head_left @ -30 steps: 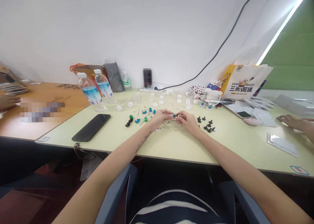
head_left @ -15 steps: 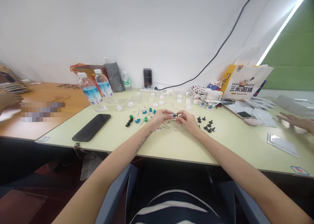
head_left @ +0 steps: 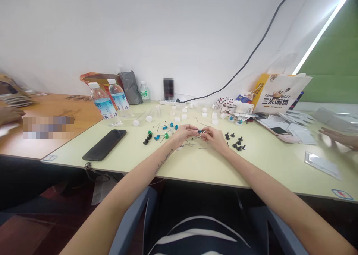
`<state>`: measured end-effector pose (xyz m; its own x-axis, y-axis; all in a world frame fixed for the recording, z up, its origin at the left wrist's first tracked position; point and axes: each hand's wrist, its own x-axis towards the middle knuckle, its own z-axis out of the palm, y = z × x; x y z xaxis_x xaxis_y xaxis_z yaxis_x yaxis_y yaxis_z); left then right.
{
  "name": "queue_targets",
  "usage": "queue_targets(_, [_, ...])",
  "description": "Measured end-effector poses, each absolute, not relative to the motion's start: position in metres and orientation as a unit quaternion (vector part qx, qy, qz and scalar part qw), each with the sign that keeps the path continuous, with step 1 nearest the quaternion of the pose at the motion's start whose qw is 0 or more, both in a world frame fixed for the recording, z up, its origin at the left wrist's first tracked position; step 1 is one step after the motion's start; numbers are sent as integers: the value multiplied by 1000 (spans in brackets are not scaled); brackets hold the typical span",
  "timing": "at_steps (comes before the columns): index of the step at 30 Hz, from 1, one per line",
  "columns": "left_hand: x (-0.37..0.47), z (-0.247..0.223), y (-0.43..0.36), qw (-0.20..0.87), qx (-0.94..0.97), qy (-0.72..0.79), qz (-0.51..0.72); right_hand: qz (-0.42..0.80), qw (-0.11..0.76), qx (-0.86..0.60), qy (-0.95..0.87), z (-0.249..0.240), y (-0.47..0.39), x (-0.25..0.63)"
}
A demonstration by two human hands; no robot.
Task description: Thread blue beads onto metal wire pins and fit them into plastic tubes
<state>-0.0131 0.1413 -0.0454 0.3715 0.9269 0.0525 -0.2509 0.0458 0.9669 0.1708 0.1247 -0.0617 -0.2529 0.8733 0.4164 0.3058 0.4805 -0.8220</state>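
Over the middle of the pale table (head_left: 179, 169), my left hand (head_left: 184, 134) and my right hand (head_left: 212, 136) meet at the fingertips. Both are closed in a pinch on one small blue-and-black piece (head_left: 199, 131), mostly covered by the fingers. Thin metal pins (head_left: 189, 144) lie on the table below and between the hands. Left of my left hand are several small blue pieces (head_left: 164, 127), a green piece (head_left: 166, 135) and a short row of black pieces (head_left: 145, 140). Several black flanged pieces (head_left: 239, 145) stand or lie to the right of my right hand.
Clear tubes with white caps (head_left: 149, 118) are spread along the back. A black phone (head_left: 104, 145) lies at left, near two water bottles (head_left: 104, 104). At right are a paper bag (head_left: 279, 93), cards (head_left: 300, 130) and another person's hand (head_left: 337, 137); another hand (head_left: 11, 115) is at far left.
My hands stay in nearly the same place, with the small piece turned slightly between the fingertips. The other person's hand at right has shifted slightly.
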Motion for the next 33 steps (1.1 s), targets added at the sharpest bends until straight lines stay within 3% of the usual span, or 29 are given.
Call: queue_targets(33, [-13, -45, 141, 647, 512, 323, 464, 307, 466, -412, -721, -60, 124, 171])
